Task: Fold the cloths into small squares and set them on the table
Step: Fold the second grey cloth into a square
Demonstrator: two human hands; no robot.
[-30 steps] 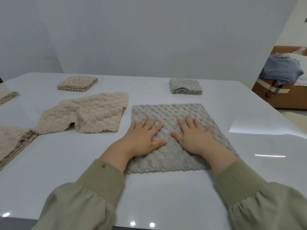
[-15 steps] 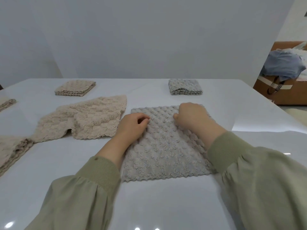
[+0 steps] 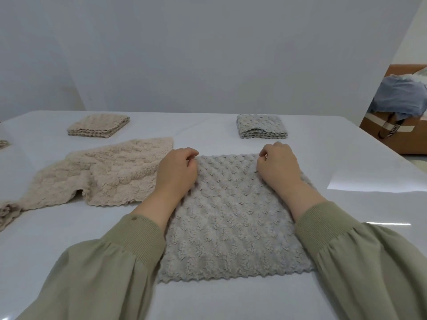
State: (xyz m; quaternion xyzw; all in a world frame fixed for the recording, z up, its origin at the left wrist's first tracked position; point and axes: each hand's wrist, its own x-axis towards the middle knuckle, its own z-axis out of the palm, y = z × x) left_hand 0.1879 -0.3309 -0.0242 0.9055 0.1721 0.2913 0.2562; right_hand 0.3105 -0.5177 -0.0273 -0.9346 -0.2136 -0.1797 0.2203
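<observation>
A grey knobbly cloth (image 3: pixel 231 218) lies flat on the white table (image 3: pixel 92 229) right in front of me. My left hand (image 3: pixel 178 172) pinches its far left corner and my right hand (image 3: pixel 278 167) pinches its far right corner, fingers curled on the far edge. A folded grey square (image 3: pixel 262 129) sits behind it at the back. A folded beige square (image 3: pixel 99 128) rests at the back left. An unfolded, rumpled beige cloth (image 3: pixel 104 174) lies to the left of the grey one.
More beige cloth (image 3: pixel 7 213) sits at the left edge, with another piece (image 3: pixel 3 143) further back. A brown box with blue fabric (image 3: pixel 402 100) stands off the table at the right. A plain wall rises behind.
Both hands slid from flat on the cloth's middle up to its far edge, spread apart to the two far corners and closed on them. The camera moved nearer.
</observation>
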